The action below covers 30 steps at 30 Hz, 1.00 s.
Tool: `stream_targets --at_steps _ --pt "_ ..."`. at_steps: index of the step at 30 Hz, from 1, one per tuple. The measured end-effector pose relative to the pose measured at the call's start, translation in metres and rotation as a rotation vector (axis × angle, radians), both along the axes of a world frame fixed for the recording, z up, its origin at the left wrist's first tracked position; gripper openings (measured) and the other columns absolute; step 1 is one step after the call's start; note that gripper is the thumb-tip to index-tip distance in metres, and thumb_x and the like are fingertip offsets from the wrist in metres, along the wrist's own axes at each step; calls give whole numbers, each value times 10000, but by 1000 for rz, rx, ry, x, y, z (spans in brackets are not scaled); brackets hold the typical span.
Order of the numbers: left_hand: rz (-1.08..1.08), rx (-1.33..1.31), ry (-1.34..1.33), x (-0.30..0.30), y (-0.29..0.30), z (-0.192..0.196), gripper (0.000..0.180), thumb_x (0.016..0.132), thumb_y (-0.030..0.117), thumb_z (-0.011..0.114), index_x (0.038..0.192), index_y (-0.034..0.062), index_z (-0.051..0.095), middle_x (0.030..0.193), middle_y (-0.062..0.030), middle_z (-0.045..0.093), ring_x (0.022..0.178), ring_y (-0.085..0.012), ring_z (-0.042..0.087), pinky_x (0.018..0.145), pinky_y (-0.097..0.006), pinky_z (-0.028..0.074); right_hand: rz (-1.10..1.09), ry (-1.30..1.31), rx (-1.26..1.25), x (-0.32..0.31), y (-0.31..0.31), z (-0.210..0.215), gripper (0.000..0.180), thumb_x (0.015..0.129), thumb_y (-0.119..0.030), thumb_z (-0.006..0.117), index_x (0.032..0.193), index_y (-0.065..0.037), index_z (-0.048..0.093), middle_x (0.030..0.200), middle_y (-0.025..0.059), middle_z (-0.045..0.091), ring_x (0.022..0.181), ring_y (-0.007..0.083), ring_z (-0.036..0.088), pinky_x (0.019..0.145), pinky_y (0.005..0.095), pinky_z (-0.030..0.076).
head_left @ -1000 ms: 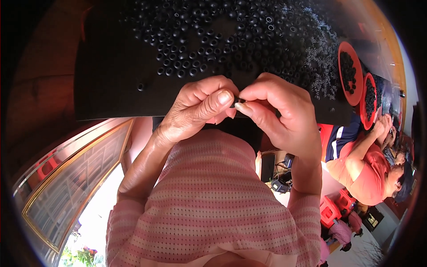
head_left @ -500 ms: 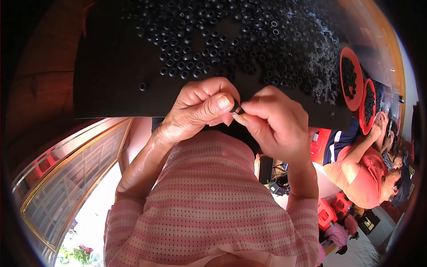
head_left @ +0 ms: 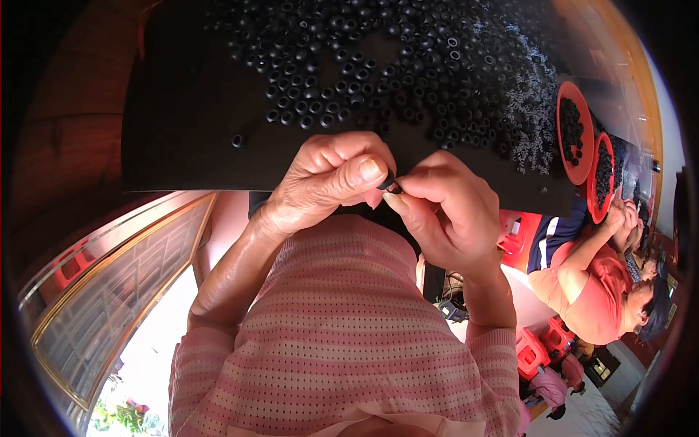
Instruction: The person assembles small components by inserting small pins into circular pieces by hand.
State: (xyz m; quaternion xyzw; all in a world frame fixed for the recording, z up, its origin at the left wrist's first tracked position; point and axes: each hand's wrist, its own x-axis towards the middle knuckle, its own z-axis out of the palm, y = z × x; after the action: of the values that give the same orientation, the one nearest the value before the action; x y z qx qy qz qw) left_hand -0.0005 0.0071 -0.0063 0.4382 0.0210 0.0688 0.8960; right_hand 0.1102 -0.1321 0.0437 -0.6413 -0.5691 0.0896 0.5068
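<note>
Just past the table's near edge, my left hand [head_left: 328, 175] pinches a small black rounded piece [head_left: 388, 181] between thumb and fingers. My right hand [head_left: 455, 211] meets it from the right, its thumb and forefinger closed at the same piece. Whether a second tiny part sits between those right fingertips is hard to make out. Beyond my hands lies a wide spread of small black ring-shaped pieces [head_left: 306, 93], many with their openings facing up. One lone black ring [head_left: 237, 140] rests apart at the left.
The dark tabletop [head_left: 175, 156] carries a scatter of tiny pale glinting parts [head_left: 531, 109] right of the rings. Two red bowls [head_left: 577, 175] of black pieces stand at the far right. Another person [head_left: 582, 291] sits there, hands together. Red stools [head_left: 533, 353] are behind.
My right hand has shifted slightly down and left, its fingertips still at the black piece. My left hand has barely moved. The view has shifted a little.
</note>
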Motion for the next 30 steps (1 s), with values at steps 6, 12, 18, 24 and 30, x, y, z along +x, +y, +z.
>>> stream_targets --at_steps 6,12,18,24,30 --pt "16 39 30 0 -1 1 327 922 336 591 887 12 626 647 -9 549 563 -33 448 471 -185 313 24 157 -62 -3 -6 -4 141 798 11 698 856 21 570 719 61 553 601 113 514 516 223 391" --pt "79 -22 56 1 -2 2 319 912 323 610 859 8 625 631 -18 556 532 -36 443 461 -186 319 53 196 -115 4 2 -2 305 827 -83 688 1090 37 591 818 68 575 689 112 517 593 232 425" --pt "90 -96 44 0 -4 0 322 906 321 616 812 12 615 602 -35 579 466 -33 435 393 -179 301 105 50 22 6 9 -7 380 748 1 711 1112 -12 606 771 73 545 591 166 560 477 288 438" --pt "83 -7 104 -1 -3 0 336 902 331 615 783 17 614 604 -31 597 462 -46 500 378 -178 314 89 51 19 5 11 -7 291 692 3 728 952 -2 598 712 70 527 516 160 545 430 275 435" --pt "122 -50 21 -1 -5 -3 317 909 311 610 804 13 630 618 -33 591 473 -64 527 392 -184 351 55 -100 40 3 13 -9 216 704 -38 715 862 -11 569 679 65 517 482 157 527 398 274 409"
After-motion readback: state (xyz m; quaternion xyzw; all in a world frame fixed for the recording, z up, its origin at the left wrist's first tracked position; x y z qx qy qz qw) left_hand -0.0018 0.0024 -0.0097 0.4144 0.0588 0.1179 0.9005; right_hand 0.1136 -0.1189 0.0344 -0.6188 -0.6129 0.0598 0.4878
